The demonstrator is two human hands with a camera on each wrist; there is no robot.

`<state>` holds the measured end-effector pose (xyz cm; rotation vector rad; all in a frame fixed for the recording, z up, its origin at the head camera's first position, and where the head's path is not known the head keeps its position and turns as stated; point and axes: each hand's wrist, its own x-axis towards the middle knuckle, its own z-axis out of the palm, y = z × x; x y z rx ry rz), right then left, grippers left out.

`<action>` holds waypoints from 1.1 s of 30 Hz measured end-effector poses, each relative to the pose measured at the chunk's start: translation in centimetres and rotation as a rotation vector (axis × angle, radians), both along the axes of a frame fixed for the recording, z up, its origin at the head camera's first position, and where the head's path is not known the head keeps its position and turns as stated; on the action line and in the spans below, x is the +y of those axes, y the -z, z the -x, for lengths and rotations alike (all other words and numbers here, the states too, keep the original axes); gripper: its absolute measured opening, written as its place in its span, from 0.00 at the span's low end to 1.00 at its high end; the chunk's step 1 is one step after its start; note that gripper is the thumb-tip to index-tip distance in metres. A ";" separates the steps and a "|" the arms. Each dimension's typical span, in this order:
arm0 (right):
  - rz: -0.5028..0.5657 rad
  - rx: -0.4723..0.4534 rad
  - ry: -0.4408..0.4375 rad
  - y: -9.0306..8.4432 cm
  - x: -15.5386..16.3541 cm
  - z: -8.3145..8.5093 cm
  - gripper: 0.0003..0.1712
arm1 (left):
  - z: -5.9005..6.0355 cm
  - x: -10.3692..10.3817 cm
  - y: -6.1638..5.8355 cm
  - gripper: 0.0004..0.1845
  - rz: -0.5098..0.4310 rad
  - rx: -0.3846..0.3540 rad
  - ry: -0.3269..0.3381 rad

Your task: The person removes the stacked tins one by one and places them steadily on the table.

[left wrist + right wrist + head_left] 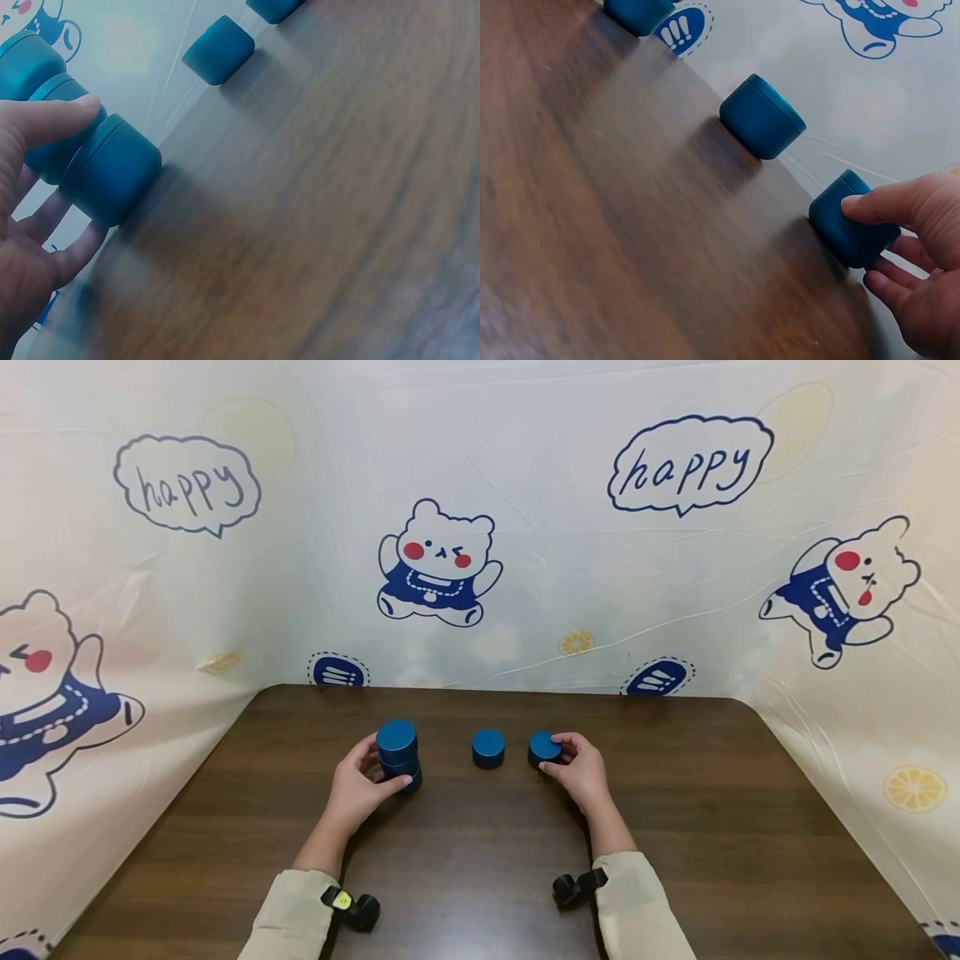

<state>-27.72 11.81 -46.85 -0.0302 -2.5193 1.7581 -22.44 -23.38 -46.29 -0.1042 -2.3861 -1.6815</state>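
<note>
A stack of three blue round blocks [398, 757] stands on the dark wooden table [480, 852]. My left hand [365, 783] grips the stack [82, 142] near its base, thumb on one side and fingers behind. A single blue block [488, 747] sits in the middle [218, 50] [763, 116]. To its right lies another blue block [543, 747], which my right hand [581, 770] pinches between thumb and fingers [853, 220].
A cloth backdrop [480, 527] printed with bears and "happy" bubbles rises behind and beside the table. Black wrist-camera mounts [352, 908] [576, 887] sit at both cuffs.
</note>
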 end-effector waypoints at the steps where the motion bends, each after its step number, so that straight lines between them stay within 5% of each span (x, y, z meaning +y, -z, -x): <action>1: -0.002 0.004 -0.002 0.0 0.0 -0.1 0.26 | 0.0 0.0 0.0 0.42 0.001 0.000 -0.001; 22: 0.143 0.231 0.026 -1.9 0.0 -0.9 0.27 | 0.0 -0.2 0.1 0.43 -0.001 -0.059 0.008; 33: 0.195 0.263 -0.063 -4.0 -1.9 -2.6 0.26 | 0.0 -0.3 0.2 0.41 0.022 -0.041 0.007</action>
